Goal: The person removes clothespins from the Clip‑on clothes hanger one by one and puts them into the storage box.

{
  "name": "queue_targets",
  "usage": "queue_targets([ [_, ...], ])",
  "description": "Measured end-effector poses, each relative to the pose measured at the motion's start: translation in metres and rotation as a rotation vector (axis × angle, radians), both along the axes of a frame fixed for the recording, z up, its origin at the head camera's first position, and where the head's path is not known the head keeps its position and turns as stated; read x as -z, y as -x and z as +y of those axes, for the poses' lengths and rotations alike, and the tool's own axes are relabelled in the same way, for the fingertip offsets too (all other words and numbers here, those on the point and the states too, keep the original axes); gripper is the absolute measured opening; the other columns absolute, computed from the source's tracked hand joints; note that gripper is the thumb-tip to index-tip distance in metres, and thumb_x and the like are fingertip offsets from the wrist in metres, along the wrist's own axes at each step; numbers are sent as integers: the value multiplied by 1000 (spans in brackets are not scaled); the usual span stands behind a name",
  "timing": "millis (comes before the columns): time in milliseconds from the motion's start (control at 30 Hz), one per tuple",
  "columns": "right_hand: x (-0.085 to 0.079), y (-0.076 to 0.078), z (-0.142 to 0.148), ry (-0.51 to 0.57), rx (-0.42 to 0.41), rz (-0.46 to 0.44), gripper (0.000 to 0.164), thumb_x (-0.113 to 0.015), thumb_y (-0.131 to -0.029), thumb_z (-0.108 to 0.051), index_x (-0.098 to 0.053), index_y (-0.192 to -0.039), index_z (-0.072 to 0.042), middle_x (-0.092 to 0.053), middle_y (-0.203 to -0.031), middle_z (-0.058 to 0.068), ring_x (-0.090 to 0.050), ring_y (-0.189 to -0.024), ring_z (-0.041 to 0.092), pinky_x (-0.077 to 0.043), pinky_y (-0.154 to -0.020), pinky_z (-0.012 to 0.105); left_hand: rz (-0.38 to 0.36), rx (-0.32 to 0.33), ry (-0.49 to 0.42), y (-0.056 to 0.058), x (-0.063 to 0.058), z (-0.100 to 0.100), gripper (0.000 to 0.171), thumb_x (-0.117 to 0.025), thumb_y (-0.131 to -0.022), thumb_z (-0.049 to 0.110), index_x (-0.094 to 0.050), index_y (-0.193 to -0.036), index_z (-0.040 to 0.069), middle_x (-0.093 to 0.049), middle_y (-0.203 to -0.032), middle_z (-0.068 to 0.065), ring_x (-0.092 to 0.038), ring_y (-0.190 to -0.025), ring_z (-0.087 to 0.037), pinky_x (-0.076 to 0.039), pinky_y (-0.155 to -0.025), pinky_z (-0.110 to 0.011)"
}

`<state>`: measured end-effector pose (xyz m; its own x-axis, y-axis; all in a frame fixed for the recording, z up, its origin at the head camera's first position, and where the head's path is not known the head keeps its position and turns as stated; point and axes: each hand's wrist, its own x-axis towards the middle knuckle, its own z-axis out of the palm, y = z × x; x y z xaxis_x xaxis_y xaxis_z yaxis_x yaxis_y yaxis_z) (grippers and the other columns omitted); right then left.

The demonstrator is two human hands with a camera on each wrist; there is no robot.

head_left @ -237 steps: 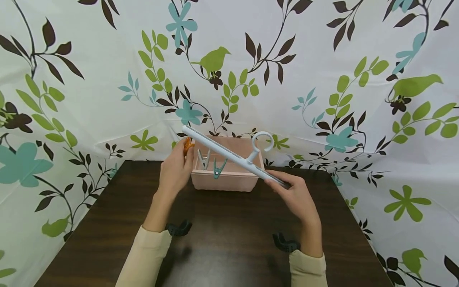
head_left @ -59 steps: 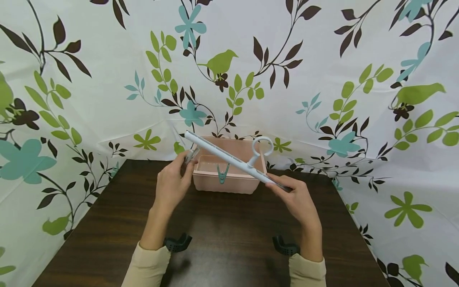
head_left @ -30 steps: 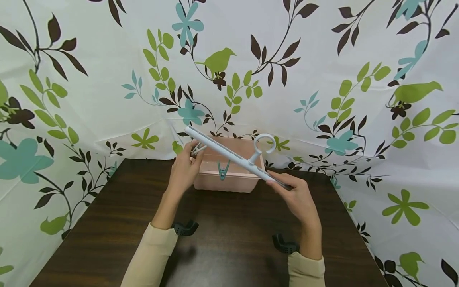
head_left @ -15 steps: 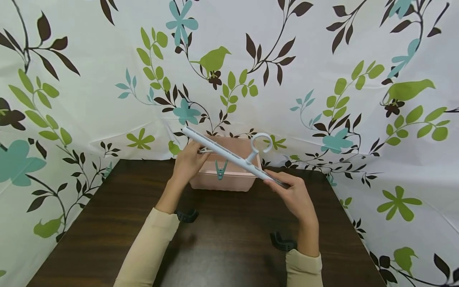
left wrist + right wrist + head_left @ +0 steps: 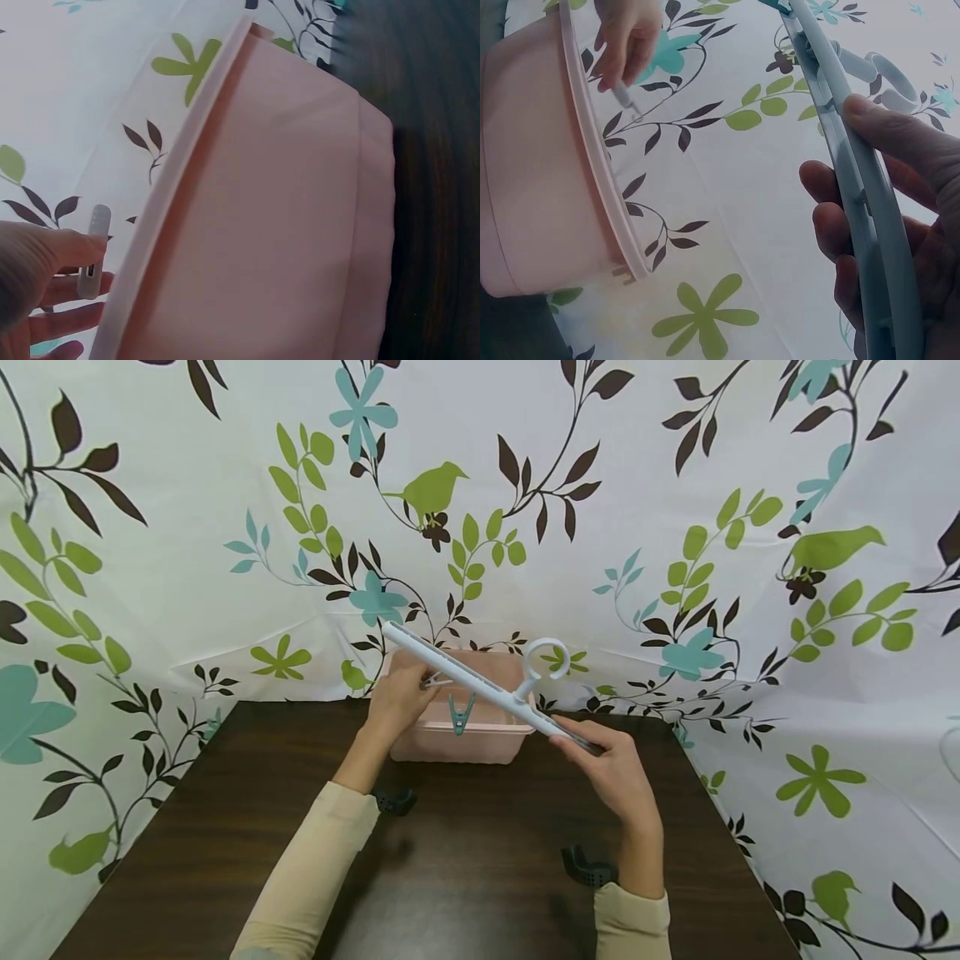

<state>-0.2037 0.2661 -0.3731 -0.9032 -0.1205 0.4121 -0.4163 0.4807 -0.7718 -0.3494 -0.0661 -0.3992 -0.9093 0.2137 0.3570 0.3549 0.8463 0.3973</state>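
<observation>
My left hand [image 5: 400, 697] pinches a pale grey clothespin [image 5: 94, 251] between thumb and fingers. In the head view it overlaps the bin's left side, with the clothespin [image 5: 435, 681] just below the hanger. In my right hand [image 5: 611, 768] is the lower right end of a light blue clothes hanger [image 5: 480, 685], slanted up to the left with its round hook [image 5: 546, 658] on the upper side. A teal clothespin [image 5: 460, 717] shows under the hanger, overlapping the bin's front rim. Thumb and fingers wrap the hanger [image 5: 874, 210] in the right wrist view.
A pink plastic bin [image 5: 457, 747] stands at the back of the dark wooden table [image 5: 480, 860]. Directly behind it hangs a white cloth [image 5: 525, 577] printed with leaves, flowers and birds. Black wrist mounts [image 5: 588, 867] sit at both sleeves.
Earlier my left hand held an orange clothespin, now out of sight; the pale grey one then stood beside the teal one. Lately my left hand moved inward over the bin. My right hand keeps the hanger.
</observation>
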Motion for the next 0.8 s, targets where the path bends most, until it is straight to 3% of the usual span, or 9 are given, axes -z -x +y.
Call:
queue_targets([
  [267,0,2,4,19,2,-12,32,-79,-101,-23,-79,-132,-27,-73,-94,4,-57,-78,17,-47,-65,29,-37,6,4,3,4,3,26,-69,-107,36,-72,-120,14,-80,-105,-7,-72,-81,-27,-58,-68,-46],
  [500,1,3,2,21,-6,-18,32,-80,-100,-22,-79,-132,-27,-75,-98,13,-58,-80,17,-47,-67,29,-77,56,-98,4,6,1,27,-69,-108,27,-69,-125,7,-77,-111,-13,-73,-94,-30,-59,-80,-49],
  [633,1,3,1,24,-5,-19,32,-80,-100,-22,-79,-131,-28,-76,-98,10,-59,-80,18,-48,-67,29,-73,101,-154,6,8,0,21,-67,-108,18,-68,-122,2,-77,-114,-17,-74,-101,-33,-61,-86,-49],
  [800,1,3,0,16,-3,-20,32,-80,-100,-23,-79,-131,-28,-77,-98,2,-59,-81,18,-49,-68,29,-69,110,-181,7,9,-3,18,-66,-108,17,-70,-120,3,-77,-116,-17,-75,-104,-33,-62,-88,-48],
])
